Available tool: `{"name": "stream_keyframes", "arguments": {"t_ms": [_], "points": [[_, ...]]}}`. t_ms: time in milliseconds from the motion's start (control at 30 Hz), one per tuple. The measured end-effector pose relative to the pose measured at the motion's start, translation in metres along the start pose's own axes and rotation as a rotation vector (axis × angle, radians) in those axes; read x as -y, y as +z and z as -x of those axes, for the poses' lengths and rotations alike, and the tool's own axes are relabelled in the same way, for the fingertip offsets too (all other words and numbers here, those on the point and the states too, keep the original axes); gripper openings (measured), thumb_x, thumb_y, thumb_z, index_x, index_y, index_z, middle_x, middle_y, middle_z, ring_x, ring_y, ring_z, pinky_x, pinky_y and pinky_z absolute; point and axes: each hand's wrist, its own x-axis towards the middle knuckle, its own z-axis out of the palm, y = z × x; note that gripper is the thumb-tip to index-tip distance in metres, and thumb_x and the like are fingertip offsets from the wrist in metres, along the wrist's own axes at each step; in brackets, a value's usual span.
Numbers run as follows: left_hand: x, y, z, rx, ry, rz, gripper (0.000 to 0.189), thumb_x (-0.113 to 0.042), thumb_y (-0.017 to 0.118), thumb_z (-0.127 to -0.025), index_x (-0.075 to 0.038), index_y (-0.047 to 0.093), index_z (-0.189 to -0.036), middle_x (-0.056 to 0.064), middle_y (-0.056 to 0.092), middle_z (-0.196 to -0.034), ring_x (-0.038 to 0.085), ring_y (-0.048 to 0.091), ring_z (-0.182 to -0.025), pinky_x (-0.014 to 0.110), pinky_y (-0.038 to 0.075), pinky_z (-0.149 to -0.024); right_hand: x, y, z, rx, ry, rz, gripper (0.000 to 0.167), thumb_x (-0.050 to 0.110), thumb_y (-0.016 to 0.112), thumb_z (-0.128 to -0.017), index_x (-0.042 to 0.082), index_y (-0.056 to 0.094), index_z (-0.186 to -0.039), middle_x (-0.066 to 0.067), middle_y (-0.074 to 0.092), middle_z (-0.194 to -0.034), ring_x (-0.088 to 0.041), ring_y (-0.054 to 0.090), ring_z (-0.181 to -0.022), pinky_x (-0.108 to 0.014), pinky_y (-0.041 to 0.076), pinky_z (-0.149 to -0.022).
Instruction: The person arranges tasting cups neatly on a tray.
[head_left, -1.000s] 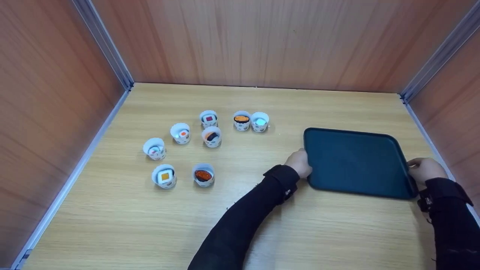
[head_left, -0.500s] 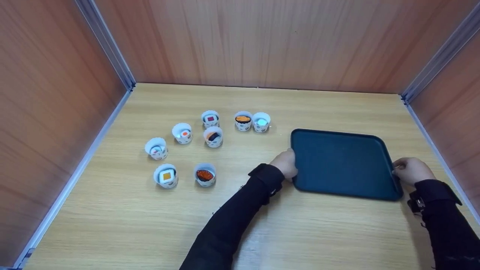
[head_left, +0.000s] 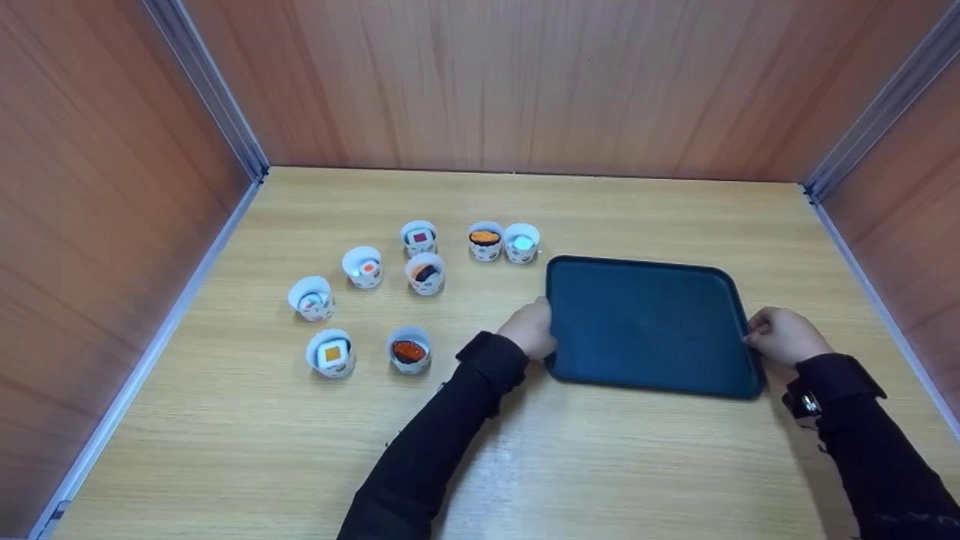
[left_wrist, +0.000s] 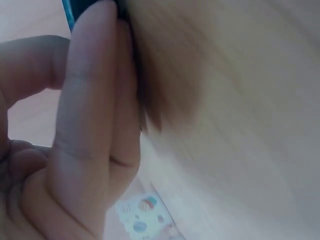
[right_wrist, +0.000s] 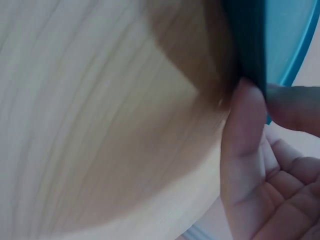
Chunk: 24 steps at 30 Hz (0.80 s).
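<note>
A dark green rectangular tray [head_left: 649, 326] with rounded corners and a low rim lies level at the right of the table, with nothing on it. My left hand [head_left: 529, 328] grips its left edge; in the left wrist view the fingers [left_wrist: 87, 85] reach under the rim. On the opposite side my right hand [head_left: 787, 336] pinches the right edge between thumb and finger, as the right wrist view shows, with the rim [right_wrist: 252, 45] between them. Nearest to the left hand stands a paper cup [head_left: 409, 350] holding a red-topped sushi piece.
Several more small paper cups hold sushi-like pieces at the left and centre, among them one with a yellow square [head_left: 331, 353], one with an orange top [head_left: 485, 241] and a pale one [head_left: 521, 243] beside it. Wooden panels [head_left: 480, 90] wall the table's back and sides.
Both hands have moved the tray leftward across the table, toward the cups, keeping their hold on its two side edges. The cups have stayed in place.
</note>
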Motion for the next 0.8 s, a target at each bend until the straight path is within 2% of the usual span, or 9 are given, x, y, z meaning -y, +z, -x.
{"name": "stream_keyframes", "arguments": {"t_ms": [167, 367, 567, 800], "points": [[0.015, -0.004, 0.014, -0.023, -0.008, -0.005, 0.069, -0.006, 0.063, -0.088, 0.009, 0.03, -0.146, 0.022, 0.059, -0.131, 0.025, 0.062, -0.104, 0.033, 0.051, -0.09, 0.013, 0.01, -0.002, 0.033, -0.004, -0.067, 0.031, 0.008, 0.059, -0.09, -0.017, 0.053, -0.107, -0.025, 0.062, -0.091, -0.02, 0.063, -0.074, -0.029, 0.052, -0.063], [0.031, -0.006, 0.033, -0.049, 0.018, -0.002, 0.07, -0.008, 0.065, -0.085, 0.012, 0.032, -0.144, 0.025, 0.059, -0.129, 0.029, 0.06, -0.115, 0.037, 0.049, -0.099, 0.025, 0.02, -0.002, 0.054, -0.014, -0.107, 0.028, 0.008, 0.061, -0.09, -0.014, 0.053, -0.106, -0.018, 0.06, -0.088, -0.015, 0.06, -0.07, -0.026, 0.052, -0.059], [0.044, -0.01, 0.046, -0.062, 0.034, -0.001, 0.066, -0.006, 0.064, -0.084, 0.015, 0.036, -0.14, 0.027, 0.06, -0.124, 0.03, 0.062, -0.105, 0.039, 0.051, -0.091, 0.035, 0.028, 0.0, 0.061, -0.03, -0.17, 0.026, 0.008, 0.063, -0.09, -0.011, 0.053, -0.104, -0.011, 0.056, -0.084, -0.014, 0.058, -0.069, -0.025, 0.053, -0.058], [0.057, -0.016, 0.056, -0.069, 0.03, 0.002, 0.062, -0.006, 0.065, -0.083, 0.014, 0.04, -0.136, 0.026, 0.062, -0.12, 0.028, 0.061, -0.099, 0.039, 0.05, -0.088, 0.045, 0.038, 0.002, 0.044, -0.042, -0.215, 0.02, 0.011, 0.059, -0.094, -0.007, 0.052, -0.102, -0.008, 0.056, -0.084, -0.013, 0.06, -0.063, -0.026, 0.055, -0.056]]}}
